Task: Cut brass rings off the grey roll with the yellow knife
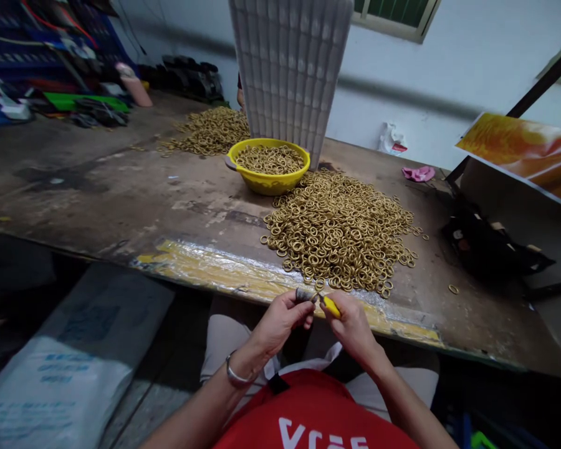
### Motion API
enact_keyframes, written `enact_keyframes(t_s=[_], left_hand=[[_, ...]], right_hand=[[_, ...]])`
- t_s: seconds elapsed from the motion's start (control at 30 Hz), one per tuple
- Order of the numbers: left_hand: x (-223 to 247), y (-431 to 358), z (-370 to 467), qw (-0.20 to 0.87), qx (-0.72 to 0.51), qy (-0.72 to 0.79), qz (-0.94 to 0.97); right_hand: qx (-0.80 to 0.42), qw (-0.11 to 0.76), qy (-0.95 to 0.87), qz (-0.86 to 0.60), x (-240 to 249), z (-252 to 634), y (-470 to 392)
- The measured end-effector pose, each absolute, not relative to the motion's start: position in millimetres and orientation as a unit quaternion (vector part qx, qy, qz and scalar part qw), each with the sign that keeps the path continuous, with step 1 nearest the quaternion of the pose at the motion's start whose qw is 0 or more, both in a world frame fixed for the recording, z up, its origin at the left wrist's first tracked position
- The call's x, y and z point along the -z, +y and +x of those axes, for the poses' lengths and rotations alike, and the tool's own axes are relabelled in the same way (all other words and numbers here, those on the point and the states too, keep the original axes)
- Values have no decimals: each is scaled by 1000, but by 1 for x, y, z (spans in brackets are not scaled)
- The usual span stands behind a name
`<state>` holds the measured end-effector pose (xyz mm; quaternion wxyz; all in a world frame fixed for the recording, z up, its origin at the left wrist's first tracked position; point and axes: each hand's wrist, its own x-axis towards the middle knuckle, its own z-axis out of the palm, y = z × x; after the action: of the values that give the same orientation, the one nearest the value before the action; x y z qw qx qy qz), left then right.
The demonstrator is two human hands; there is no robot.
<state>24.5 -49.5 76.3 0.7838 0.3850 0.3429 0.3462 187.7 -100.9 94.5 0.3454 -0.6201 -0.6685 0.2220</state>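
golden rings (339, 231), round, heaped near a yellow-handled tool (331, 306)

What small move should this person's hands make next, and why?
Probably a light stroke of the yellow tool against the ring: the left hand seems to pinch that ring, and the right hand grips the tool with its tip close by.

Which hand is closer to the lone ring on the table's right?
Right. The right hand is left of the lone ring; the left hand is farther left, beyond the right.
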Motion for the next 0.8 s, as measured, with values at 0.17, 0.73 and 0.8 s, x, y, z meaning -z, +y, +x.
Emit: enact_keyframes(t_s=[0.17, 0.73, 0.8], left_hand=[[-80, -51, 26, 732, -340, 364, 464], [-99, -62, -4, 654, -306, 365, 588], [-84, -63, -4, 687, -320, 365, 540]], right_hand=[[-124, 184, -711, -667, -98, 190, -112], [-52, 63, -649, -756, -81, 218, -83], [-62, 89, -688, -718, -74, 212, -80]])
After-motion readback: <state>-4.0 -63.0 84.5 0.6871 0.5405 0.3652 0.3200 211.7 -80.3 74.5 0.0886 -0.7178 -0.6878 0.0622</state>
